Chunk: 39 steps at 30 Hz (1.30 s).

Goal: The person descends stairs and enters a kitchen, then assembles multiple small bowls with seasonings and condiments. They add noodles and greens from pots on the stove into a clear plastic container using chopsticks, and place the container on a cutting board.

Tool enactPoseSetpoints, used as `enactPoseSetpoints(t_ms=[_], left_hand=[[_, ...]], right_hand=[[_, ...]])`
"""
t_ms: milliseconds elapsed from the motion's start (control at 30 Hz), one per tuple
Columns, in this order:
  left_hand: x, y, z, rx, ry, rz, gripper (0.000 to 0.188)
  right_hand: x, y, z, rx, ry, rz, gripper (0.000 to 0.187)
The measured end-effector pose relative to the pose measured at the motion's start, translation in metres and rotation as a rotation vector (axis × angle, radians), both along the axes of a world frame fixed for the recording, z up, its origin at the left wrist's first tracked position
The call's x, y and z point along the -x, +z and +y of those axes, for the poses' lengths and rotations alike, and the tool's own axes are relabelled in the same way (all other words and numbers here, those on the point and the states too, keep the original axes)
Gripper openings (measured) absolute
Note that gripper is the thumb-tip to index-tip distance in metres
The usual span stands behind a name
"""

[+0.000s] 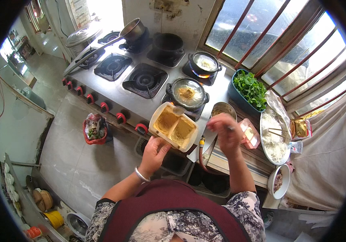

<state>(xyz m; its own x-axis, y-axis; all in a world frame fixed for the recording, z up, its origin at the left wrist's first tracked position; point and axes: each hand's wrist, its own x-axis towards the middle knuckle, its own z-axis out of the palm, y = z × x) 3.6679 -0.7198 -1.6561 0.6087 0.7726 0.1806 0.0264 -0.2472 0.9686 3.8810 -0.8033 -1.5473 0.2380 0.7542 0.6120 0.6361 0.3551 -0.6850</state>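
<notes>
My left hand (153, 155) grips the near side of a white two-compartment seasoning box (174, 128), tilted beside the stove's front edge. Yellowish-brown powder coats both of its compartments. To the right, my right hand (224, 131) is raised and blurred, with its fingers curled in. A small greyish bit shows at the fingers, too smeared to name. Just past this hand stands a metal bowl (223, 108), partly hidden by it. Near the box's far edge, a black two-handled pot (187, 93) on a burner has a mound of brown powder on its pale contents.
Flames show under another small pot (205, 62). Blue tub of leafy greens (249, 89), a white oval tray of noodles (273, 137), a pink container (249, 133) and a white bowl (279, 181) stand right. A hose (201, 157) hangs below the stove; a long-handled saucepan (132, 30) sits behind.
</notes>
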Motion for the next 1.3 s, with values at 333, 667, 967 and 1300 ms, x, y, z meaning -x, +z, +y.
enactPoseSetpoints(t_ms=[333,667,967,1300], left_hand=[[-0.016,0.014,-0.007,-0.256,-0.057,-0.08,0.018],[-0.02,-0.007,-0.008,0.119,-0.133,-0.045,0.022],[-0.025,-0.012,-0.006,0.369,-0.079,-0.081,0.021],[-0.006,-0.01,-0.006,0.488,0.064,-0.179,0.021]], right_hand=[[0.022,-0.027,-0.011,0.273,-0.06,0.552,0.018],[-0.008,-0.053,-0.012,0.163,-0.109,0.838,0.02],[-0.041,-0.05,0.006,0.105,-0.104,1.151,0.018],[-0.198,-0.046,0.131,-0.233,-0.277,0.658,0.018]])
